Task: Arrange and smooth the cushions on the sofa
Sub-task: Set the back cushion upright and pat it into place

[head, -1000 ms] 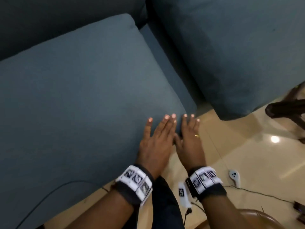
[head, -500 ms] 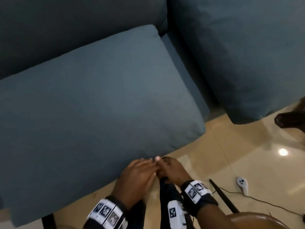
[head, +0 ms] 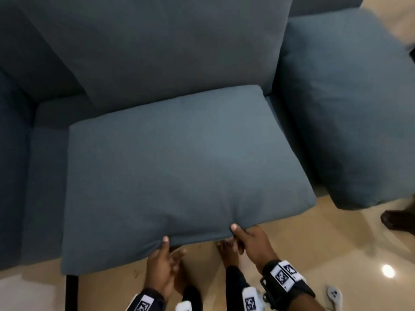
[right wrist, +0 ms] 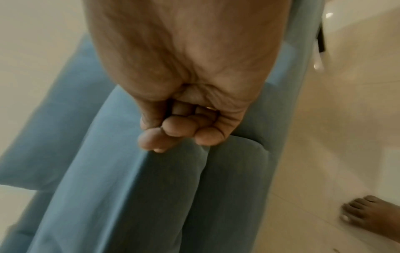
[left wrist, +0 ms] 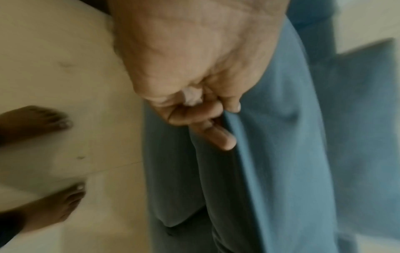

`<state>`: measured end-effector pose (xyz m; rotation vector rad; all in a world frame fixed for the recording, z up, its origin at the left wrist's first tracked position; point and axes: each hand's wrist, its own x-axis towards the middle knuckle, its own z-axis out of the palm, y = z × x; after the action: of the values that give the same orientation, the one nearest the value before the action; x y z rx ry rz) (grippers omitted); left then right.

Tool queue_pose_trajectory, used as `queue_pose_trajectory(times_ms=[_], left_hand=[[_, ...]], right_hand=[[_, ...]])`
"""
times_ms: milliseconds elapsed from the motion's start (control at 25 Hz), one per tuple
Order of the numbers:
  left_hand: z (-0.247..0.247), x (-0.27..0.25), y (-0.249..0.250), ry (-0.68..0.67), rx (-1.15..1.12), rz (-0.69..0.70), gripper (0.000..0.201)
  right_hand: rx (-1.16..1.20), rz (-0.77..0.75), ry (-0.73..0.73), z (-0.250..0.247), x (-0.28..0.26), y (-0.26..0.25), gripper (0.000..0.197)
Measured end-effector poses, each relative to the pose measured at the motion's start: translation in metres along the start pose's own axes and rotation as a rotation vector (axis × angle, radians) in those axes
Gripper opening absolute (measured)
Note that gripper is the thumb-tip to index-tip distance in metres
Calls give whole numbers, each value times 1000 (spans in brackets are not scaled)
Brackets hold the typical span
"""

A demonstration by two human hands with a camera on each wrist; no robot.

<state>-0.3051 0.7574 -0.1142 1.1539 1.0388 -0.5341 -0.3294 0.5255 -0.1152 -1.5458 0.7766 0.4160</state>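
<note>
A blue-grey seat cushion [head: 179, 167] lies on the sofa, its front edge jutting over the floor. My left hand [head: 162, 259] pinches that front edge, thumb on top and fingers beneath; the left wrist view shows the left hand [left wrist: 207, 109] curled round the cushion's edge [left wrist: 259, 154]. My right hand [head: 247, 240] grips the same edge further right, thumb on top. In the right wrist view the right hand [right wrist: 179, 130] has its fingers bunched on the cushion [right wrist: 151, 188]. A darker back cushion [head: 168, 48] stands behind the seat.
Another blue cushion [head: 350, 104] lies on the seat to the right. The sofa arm [head: 13, 153] is at the left. Below is glossy beige floor [head: 336, 243] with my bare feet [head: 226, 252], a white controller [head: 334, 296] and a dark sofa leg [head: 71, 292].
My flat hands slid off the cushion top to its front edge, then spread apart and took hold of it. My head view rose and shifted, showing the whole seat and back.
</note>
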Motion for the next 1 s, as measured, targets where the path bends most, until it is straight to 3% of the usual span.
queue_pose_trajectory(times_ms=[120,280,400,520,600,680,760,840,920,1000], left_hand=[[-1,-51,78,5,239,285,46],[18,-127,196,-91,310,638,53],[49,-146,271,-117,388,724,49],[70,-121,297,-77,436,590,46],[77,-108,308,-51,462,539,45],[87,-108,331,-33,484,495,43],[91,-112,351,-34,500,459,45],[95,-113,361,-36,637,458,55],[91,-113,365,94,970,628,65],[80,-106,373,332,1227,1014,56]], right_hand=[[20,-121,-30,5,-31,-88,49],[8,-355,-12,2,-51,-232,48],[73,-406,16,0,-45,-314,47],[-43,-386,90,15,-22,-336,41],[-455,-542,173,25,-9,-339,32],[-840,-770,353,39,-2,-358,29],[-1038,-974,359,63,9,-377,44],[-1221,-916,199,81,26,-387,70],[-1283,-814,77,85,39,-386,71],[-1247,-809,81,82,44,-386,71]])
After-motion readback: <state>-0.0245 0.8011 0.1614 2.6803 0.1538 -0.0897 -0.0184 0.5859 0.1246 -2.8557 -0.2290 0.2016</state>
